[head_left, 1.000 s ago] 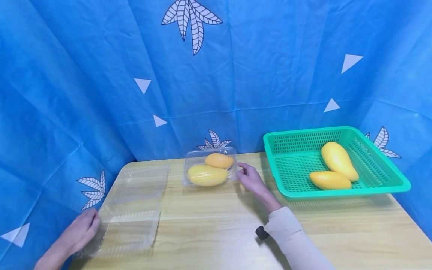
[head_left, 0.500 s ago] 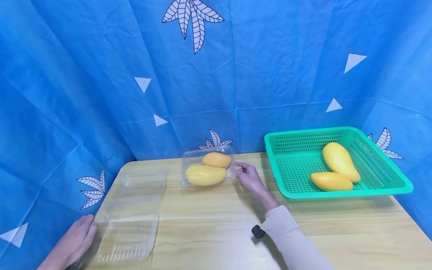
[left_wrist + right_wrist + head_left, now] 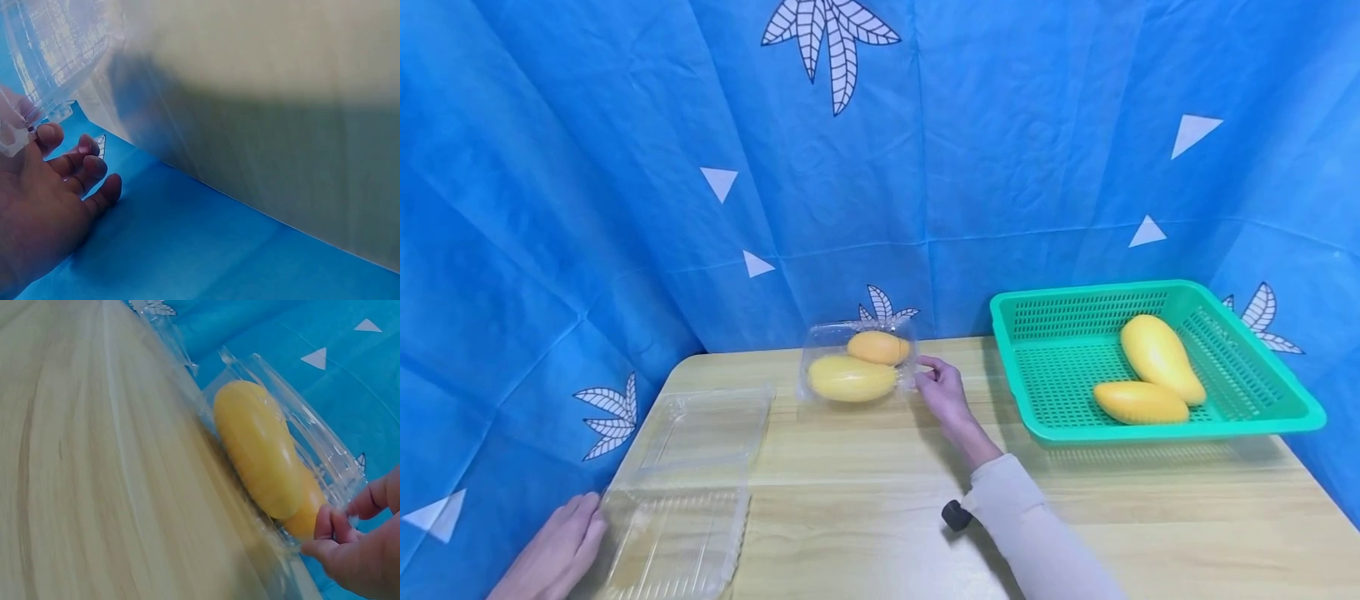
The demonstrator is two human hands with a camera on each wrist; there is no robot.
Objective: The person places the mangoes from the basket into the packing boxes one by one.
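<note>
A clear plastic box [image 3: 827, 337] is pinched by the right hand [image 3: 943, 392]; oval yellow mangoes [image 3: 852, 378] are enclosed. An open, clear plastic clamshell [image 3: 681, 533] is pinched by the left hand [image 3: 559, 543].

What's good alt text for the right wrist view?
A right hand pinches the edge of a clear plastic container holding a yellow mango and a partly hidden orange mango. Wood-grain tabletop at left; blue curtain behind.
</note>
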